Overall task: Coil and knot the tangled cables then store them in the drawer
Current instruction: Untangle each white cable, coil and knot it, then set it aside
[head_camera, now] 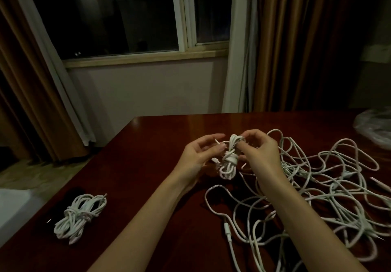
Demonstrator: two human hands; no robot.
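A small white coiled cable bundle (229, 159) with a knot round its middle hangs between both hands above the dark red wooden table (148, 166). My left hand (201, 155) holds its left side, with a cable end pinched at the fingertips. The upper loop is gripped by my right hand (261, 152). A finished knotted bundle (79, 216) lies at the table's near left. The pile of tangled white cables (317, 197) spreads over the right half of the table. No drawer is in view.
A clear plastic bag (374, 125) sits at the table's far right. Beyond the far edge are a wall, a dark window (127, 17) and brown curtains (296, 43). The table's left edge runs diagonally, with floor below it.
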